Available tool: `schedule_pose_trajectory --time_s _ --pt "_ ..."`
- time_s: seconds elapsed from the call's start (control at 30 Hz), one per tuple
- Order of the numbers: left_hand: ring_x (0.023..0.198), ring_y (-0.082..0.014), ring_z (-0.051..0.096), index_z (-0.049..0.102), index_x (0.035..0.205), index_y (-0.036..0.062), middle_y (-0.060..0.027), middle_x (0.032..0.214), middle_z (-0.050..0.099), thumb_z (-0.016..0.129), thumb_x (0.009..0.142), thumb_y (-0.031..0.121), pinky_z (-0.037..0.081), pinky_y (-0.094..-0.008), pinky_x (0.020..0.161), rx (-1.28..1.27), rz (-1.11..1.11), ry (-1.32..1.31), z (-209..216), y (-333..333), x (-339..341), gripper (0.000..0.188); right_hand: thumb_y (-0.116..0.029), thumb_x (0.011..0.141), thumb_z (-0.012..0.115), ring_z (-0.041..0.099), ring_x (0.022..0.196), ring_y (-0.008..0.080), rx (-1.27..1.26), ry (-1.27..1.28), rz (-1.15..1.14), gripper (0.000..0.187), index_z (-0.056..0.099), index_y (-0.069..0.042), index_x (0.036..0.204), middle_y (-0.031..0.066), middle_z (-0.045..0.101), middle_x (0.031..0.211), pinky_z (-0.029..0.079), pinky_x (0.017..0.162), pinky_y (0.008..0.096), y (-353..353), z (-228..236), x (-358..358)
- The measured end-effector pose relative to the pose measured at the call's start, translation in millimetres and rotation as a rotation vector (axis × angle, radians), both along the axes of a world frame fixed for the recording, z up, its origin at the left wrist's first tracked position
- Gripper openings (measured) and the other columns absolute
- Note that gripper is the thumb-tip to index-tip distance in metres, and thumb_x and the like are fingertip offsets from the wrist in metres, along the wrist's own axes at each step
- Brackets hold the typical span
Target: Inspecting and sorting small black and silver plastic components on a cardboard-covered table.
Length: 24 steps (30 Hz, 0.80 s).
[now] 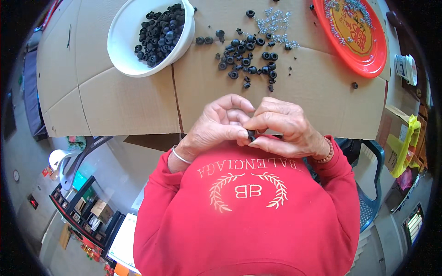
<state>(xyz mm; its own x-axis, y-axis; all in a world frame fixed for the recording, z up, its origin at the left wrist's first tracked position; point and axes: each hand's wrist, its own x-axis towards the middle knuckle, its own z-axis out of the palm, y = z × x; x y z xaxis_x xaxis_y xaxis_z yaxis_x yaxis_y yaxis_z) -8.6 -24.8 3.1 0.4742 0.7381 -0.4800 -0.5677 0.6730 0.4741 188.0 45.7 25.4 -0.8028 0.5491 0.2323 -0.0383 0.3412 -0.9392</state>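
Observation:
Close in front of my red sweatshirt, my two hands meet at the table's near edge. A small round black rubber-looking part (251, 134) shows between the fingertips. My left hand (212, 123) pinches it with thumb and fingers. From the other side my right hand (286, 125) grips it between thumb and forefinger. The fingers hide most of the part. Beyond the hands lies a loose pile of similar black parts (239, 57), some ring-shaped with a hollow centre. Small shiny metal pieces (274, 25) are spread just behind the pile.
Cardboard (133, 103) covers the table. A white bowl (117, 50) heaped with black parts stands at the far left. At the far right is a red plate (375, 60) holding more metal pieces. A dark chair (368, 207) is to my right, near a white tub (405, 69).

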Motion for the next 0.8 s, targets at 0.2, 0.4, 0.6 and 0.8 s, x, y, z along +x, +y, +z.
schedule_pose_trajectory --time_s 0.2,0.4,0.6,0.8 --pt "0.071 -0.0131 0.064 0.051 0.110 0.0017 -0.0090 0.083 0.064 0.069 0.074 -0.007 0.054 -0.0226 0.064 -0.096 -0.042 -0.122 0 3 3 0.041 -0.005 0.072 0.072 0.056 0.062 0.0188 -0.037 0.050 -0.035 0.020 0.063 -0.003 0.089 0.0068 0.061 0.075 0.043 0.058 0.0310 -5 -2 1" --pt "0.070 -0.0124 0.064 0.052 0.107 0.0026 -0.0080 0.083 0.064 0.069 0.074 -0.006 0.054 -0.0226 0.063 -0.112 -0.031 -0.151 -6 2 6 0.039 -0.004 0.071 0.072 0.053 0.059 0.0184 -0.097 0.062 -0.032 0.018 0.060 -0.003 0.085 0.0070 0.061 0.075 0.043 0.057 0.0305 -9 -9 0" --pt "0.068 -0.0131 0.064 0.054 0.101 0.0019 -0.0086 0.083 0.065 0.068 0.073 -0.010 0.054 -0.0227 0.063 0.036 0.103 0.124 15 3 -11 0.034 -0.007 0.073 0.074 0.056 0.069 0.0177 -0.375 0.027 -0.120 0.023 0.062 -0.002 0.091 0.0079 0.060 0.081 0.045 0.064 0.0289 -3 5 -7" --pt "0.078 -0.0109 0.058 0.065 0.091 -0.0019 -0.0068 0.088 0.064 0.068 0.072 -0.012 0.047 -0.0216 0.067 0.907 0.561 1.277 40 43 -47 0.021 0.003 0.078 0.063 0.058 0.074 0.0186 0.359 -0.275 -0.715 0.016 0.063 0.000 0.094 0.0092 0.059 0.086 0.047 0.068 0.0289 44 -35 30"
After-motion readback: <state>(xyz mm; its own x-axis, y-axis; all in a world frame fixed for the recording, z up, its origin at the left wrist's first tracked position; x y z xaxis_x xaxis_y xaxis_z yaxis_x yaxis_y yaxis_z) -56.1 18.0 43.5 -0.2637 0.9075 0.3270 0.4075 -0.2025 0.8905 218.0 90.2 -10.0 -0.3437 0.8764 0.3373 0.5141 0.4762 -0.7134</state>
